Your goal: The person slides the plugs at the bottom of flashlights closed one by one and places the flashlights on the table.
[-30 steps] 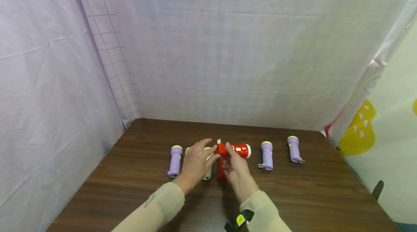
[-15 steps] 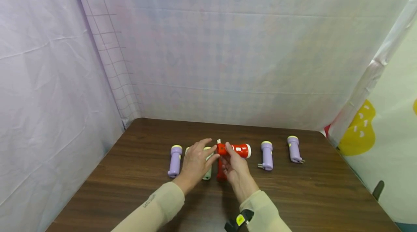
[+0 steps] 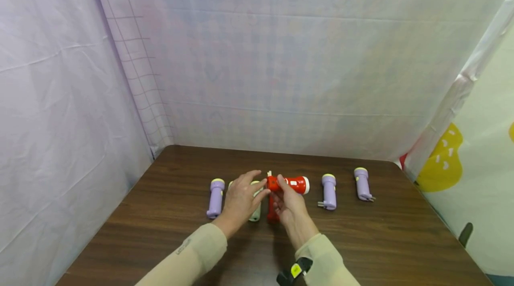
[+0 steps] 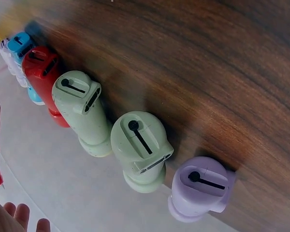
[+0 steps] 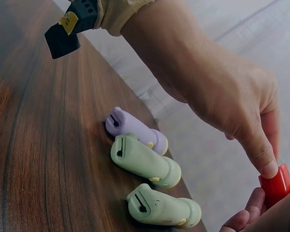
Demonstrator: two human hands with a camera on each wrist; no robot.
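Observation:
In the head view my right hand (image 3: pixel 295 210) grips a red flashlight (image 3: pixel 298 184) with a white head, lying sideways above the table. Its thumb presses on the barrel. At the flashlight's base end, where plug prongs (image 3: pixel 269 173) stick up, the thumb and forefinger of my left hand (image 3: pixel 241 199) pinch it; the other fingers stay loosely extended. A second red flashlight (image 3: pixel 273 212) stands below, partly covered by my right hand. Two light green flashlights (image 4: pixel 82 108) are mostly hidden behind my left hand in the head view. A blue flashlight (image 4: pixel 20 44) appears only in the left wrist view.
A purple flashlight (image 3: pixel 216 199) lies to the left of my hands. Two more, a purple flashlight (image 3: pixel 329 192) and another purple flashlight (image 3: pixel 363 184), lie to the right with prongs out. The brown wooden table (image 3: pixel 192 161) meets hanging cloth at its back and sides.

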